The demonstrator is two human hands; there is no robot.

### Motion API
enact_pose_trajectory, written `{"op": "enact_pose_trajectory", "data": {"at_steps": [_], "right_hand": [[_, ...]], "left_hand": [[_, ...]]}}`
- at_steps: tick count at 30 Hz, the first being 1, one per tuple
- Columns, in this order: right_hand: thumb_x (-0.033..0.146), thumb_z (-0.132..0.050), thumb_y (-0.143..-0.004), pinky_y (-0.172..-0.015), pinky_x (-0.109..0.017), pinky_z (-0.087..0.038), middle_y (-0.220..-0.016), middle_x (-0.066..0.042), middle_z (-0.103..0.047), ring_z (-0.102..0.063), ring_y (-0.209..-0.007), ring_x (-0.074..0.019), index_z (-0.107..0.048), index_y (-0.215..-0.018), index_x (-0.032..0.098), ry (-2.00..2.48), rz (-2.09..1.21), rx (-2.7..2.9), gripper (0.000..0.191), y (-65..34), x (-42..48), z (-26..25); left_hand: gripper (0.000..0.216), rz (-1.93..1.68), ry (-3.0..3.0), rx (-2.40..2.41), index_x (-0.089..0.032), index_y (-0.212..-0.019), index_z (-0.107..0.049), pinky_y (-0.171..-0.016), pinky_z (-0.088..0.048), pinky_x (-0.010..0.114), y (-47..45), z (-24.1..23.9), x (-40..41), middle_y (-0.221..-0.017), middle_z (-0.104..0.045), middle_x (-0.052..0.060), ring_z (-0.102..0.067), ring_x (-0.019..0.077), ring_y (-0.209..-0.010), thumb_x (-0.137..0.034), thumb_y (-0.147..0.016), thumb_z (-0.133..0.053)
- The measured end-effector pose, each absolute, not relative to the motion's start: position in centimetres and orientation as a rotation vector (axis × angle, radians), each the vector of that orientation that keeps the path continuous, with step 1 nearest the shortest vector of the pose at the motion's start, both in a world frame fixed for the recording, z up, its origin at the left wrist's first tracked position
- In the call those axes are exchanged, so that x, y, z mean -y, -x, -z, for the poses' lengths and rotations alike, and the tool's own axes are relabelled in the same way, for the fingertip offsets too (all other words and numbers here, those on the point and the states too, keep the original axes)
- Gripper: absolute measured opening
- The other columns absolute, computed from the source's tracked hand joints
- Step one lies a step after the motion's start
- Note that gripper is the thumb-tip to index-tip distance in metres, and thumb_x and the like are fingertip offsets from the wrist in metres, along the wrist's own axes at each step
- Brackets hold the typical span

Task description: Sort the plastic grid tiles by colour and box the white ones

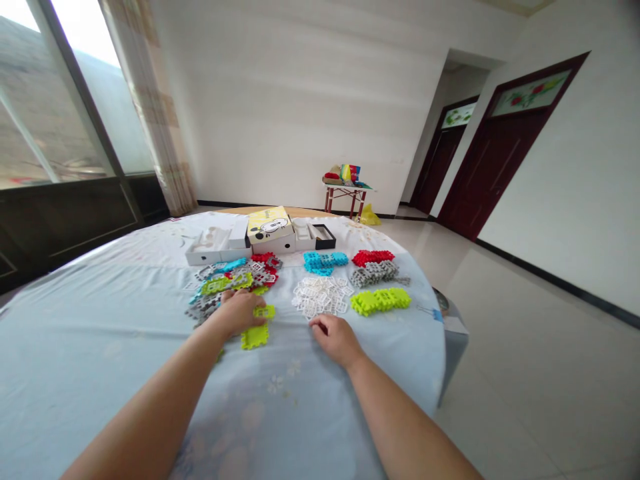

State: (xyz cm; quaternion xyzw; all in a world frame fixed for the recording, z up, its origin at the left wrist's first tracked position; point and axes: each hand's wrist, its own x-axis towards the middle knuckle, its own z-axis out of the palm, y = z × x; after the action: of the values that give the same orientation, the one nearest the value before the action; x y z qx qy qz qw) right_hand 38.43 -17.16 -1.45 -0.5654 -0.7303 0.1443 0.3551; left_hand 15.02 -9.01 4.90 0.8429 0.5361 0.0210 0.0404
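My left hand (241, 312) rests over the near right side of a mixed pile of building tiles (260, 273), its bent fingers spread on them. Beside its thumb, a lime green tile (255, 336) lies on the cloth. My right hand (336, 339) is curled, with thumb and fingertips together at the near edge of a heap of white tiles (323, 295). Whether anything small is between those fingertips cannot be made out. Sorted by colour around the white heap are blue tiles (325, 261), red tiles (373, 257), grey tiles (377, 273) and lime green tiles (381, 301).
Along the back of the cloth-covered round table (125, 320) stand a yellow and white box (271, 227), white trays (210, 247) and a black-edged box (325, 237). A blue clip (437, 315) sits at the right edge. Farther off is a small side table (345, 189).
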Motion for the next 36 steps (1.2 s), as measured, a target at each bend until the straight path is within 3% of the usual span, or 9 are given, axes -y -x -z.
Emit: {"op": "enact_pose_trajectory", "data": {"at_steps": [6, 9, 13, 20, 24, 31, 36], "right_hand": [[0.019, -0.048, -0.08, -0.074, -0.021, -0.043, -0.085, -0.002, -0.068, -0.06, -0.079, -0.0136, -0.066, -0.089, 0.021, 1.475, -0.391, 1.9, 0.021, -38.4, 17.4, 1.1], [0.019, -0.048, -0.08, -0.073, -0.022, -0.043, -0.084, -0.003, -0.067, -0.06, -0.078, -0.0138, -0.066, -0.09, 0.021, 1.491, -0.397, 1.904, 0.021, -38.4, 17.4, 1.0], [0.019, -0.048, -0.081, -0.075, -0.022, -0.043, -0.086, -0.003, -0.067, -0.06, -0.08, -0.014, -0.066, -0.09, 0.021, 1.494, -0.389, 1.902, 0.021, -38.4, 17.4, 1.0], [0.019, -0.047, -0.081, -0.076, -0.022, -0.043, -0.088, -0.003, -0.068, -0.06, -0.083, -0.0139, -0.066, -0.09, 0.02, 1.467, -0.36, 1.9, 0.021, -38.3, 17.3, 1.2], [0.02, -0.048, -0.08, -0.074, -0.021, -0.042, -0.087, -0.002, -0.068, -0.06, -0.081, -0.0132, -0.066, -0.09, 0.021, 1.501, -0.344, 1.907, 0.021, -38.3, 17.3, 1.0], [0.022, -0.048, -0.081, -0.071, -0.02, -0.042, -0.084, -0.001, -0.068, -0.06, -0.077, -0.0127, -0.066, -0.09, 0.022, 1.533, -0.326, 1.916, 0.021, -38.3, 17.2, 0.9], [0.023, -0.046, -0.082, -0.073, -0.02, -0.042, -0.088, -0.001, -0.068, -0.06, -0.082, -0.0127, -0.066, -0.091, 0.022, 1.518, -0.346, 1.94, 0.022, -38.4, 16.9, 1.2]], "left_hand": [[0.04, -0.396, -2.372, -1.439, -0.023, -0.076, -0.067, -0.083, -0.038, 0.034, -15.5, -5.8, 9.3, -0.079, -0.068, 0.003, -0.058, 0.022, -0.081, -0.048, -0.077, -0.036], [0.037, -0.537, -2.242, -1.431, -0.024, -0.084, -0.067, -0.085, -0.038, 0.032, -15.7, -5.7, 9.0, -0.087, -0.069, 0.002, -0.058, 0.0231, -0.089, -0.051, -0.072, -0.043], [0.038, -0.655, -2.331, -1.666, -0.025, -0.097, -0.066, -0.096, -0.029, 0.041, -16.0, -4.5, 8.8, -0.102, -0.066, 0.007, -0.053, 0.0282, -0.101, -0.046, -0.071, -0.047], [0.056, -0.429, -2.522, -1.735, -0.021, -0.108, -0.062, -0.099, -0.02, 0.049, -16.8, -2.9, 9.0, -0.11, -0.061, 0.013, -0.047, 0.0332, -0.109, -0.057, -0.068, -0.047], [0.062, -0.344, -2.586, -1.648, -0.019, -0.117, -0.056, -0.099, -0.019, 0.05, -17.4, -2.3, 7.8, -0.124, -0.054, 0.014, -0.042, 0.0342, -0.116, -0.052, -0.064, -0.053], [0.059, -0.208, -2.542, -1.553, -0.021, -0.115, -0.058, -0.094, -0.032, 0.038, -17.4, -2.3, 5.4, -0.111, -0.063, 0.011, -0.051, 0.0302, -0.108, -0.04, -0.059, -0.057], [0.065, -0.265, -2.512, -1.562, -0.016, -0.116, -0.057, -0.089, -0.036, 0.036, -17.4, -3.6, 5.2, -0.102, -0.066, 0.011, -0.054, 0.0307, -0.102, -0.046, -0.058, -0.056]]}}
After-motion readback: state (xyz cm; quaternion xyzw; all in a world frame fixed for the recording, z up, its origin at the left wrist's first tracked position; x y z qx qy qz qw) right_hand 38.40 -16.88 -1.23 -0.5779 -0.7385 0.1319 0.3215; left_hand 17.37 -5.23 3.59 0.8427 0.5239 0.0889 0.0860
